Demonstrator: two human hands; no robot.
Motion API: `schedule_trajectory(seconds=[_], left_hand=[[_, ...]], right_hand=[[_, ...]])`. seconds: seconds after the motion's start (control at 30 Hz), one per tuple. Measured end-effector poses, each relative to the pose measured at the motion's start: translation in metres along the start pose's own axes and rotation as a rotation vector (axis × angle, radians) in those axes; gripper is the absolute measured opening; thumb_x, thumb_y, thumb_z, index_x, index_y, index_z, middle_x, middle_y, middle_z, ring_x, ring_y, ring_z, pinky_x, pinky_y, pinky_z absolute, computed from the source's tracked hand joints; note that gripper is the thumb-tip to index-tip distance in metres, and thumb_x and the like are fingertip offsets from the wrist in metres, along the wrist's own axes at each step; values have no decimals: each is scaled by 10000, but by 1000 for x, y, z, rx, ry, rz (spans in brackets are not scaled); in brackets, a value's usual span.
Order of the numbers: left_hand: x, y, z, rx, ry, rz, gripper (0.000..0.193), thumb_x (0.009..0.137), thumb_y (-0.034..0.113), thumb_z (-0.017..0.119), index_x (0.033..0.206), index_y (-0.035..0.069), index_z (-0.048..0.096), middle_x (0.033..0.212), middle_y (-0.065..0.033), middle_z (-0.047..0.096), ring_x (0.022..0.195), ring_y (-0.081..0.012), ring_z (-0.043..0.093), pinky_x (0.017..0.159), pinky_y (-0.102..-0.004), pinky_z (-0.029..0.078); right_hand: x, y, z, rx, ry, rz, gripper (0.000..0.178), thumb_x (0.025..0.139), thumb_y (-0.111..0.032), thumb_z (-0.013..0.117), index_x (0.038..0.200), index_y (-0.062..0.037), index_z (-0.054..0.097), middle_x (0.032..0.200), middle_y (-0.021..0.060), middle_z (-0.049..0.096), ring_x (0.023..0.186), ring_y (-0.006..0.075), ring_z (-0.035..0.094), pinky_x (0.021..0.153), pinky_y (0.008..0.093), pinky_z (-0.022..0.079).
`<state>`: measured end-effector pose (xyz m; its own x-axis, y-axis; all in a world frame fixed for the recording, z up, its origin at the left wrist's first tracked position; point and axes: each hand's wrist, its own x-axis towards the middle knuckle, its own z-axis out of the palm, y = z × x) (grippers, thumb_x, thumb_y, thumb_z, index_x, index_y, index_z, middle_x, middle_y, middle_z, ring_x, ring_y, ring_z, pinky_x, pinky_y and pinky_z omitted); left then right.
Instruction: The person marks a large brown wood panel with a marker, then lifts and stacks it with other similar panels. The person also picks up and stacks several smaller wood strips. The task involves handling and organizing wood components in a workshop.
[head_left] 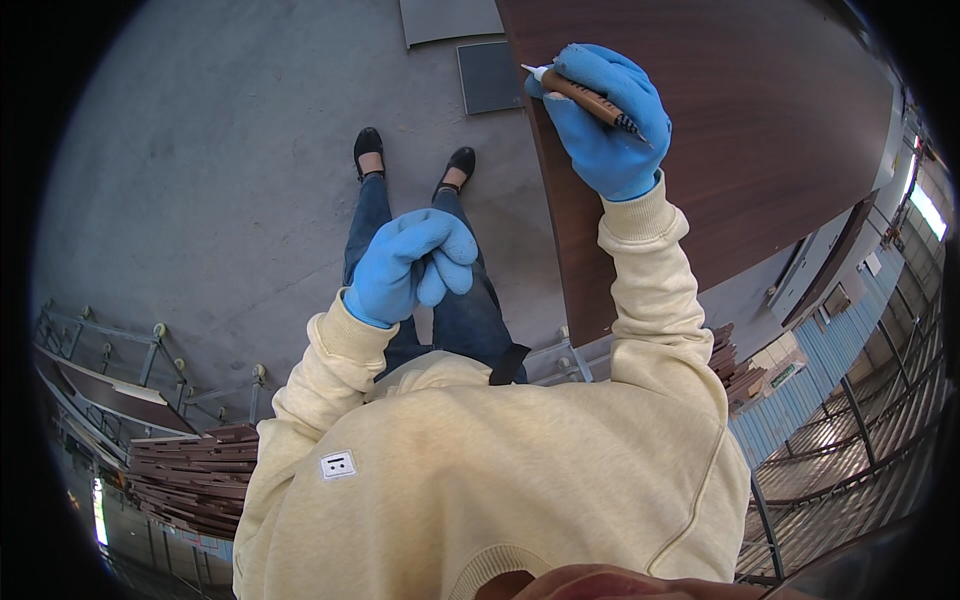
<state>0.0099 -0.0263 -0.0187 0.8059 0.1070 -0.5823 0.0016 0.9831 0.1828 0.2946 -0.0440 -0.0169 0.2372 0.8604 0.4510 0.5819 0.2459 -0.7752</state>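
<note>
Currently, a brown, white-tipped applicator tube [590, 101] is being gripped in the gloved right hand [622, 150], dark wood-grain panel [755, 120] beneath it; left hand [400, 268] is being held curled closed, contents undiscernible. Possibly, oversqueezing risks panel being smeared.

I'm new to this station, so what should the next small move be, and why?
Probably angle the white tip of the brown tube down toward the dark wood-grain panel: the right hand grips the tube, and its tip sits near the panel's left edge, though contact can't be judged.
</note>
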Motion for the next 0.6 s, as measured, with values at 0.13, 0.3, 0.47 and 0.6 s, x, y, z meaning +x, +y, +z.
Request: schedule_trajectory(seconds=[0.13,0.3,0.47,0.6], left_hand=[[-1,-1,2,3,17,8,388,1084,272,455,933,-16,667,754,-139,714,419,-98,477,428,-204,403],[-2,0,1,13,16,14,388,1082,276,459,934,-17,666,754,-139,715,418,-98,477,426,-204,404],[-2,0,3,16,21,7,391,1081,283,463,932,-17,664,751,-137,714,417,-99,475,428,-205,401],[-4,2,2,25,6,-3,388,1080,285,468,961,-14,685,766,-118,728,458,-90,511,462,-202,421]], right_hand=[[-3,2,-2,11,-8,-12,331,802,-77,837,1113,-40,731,1041,98,759,936,258,733,866,349,584],[-5,5,-1,-7,11,-3,333,806,-84,835,1120,-41,732,1044,101,758,938,258,732,864,348,586],[-3,3,0,6,19,-8,333,801,-87,838,1112,-41,729,1034,99,758,920,257,732,852,347,586],[-1,2,1,29,23,-17,322,800,-75,833,1102,-39,726,1021,94,757,906,259,733,834,349,585]])
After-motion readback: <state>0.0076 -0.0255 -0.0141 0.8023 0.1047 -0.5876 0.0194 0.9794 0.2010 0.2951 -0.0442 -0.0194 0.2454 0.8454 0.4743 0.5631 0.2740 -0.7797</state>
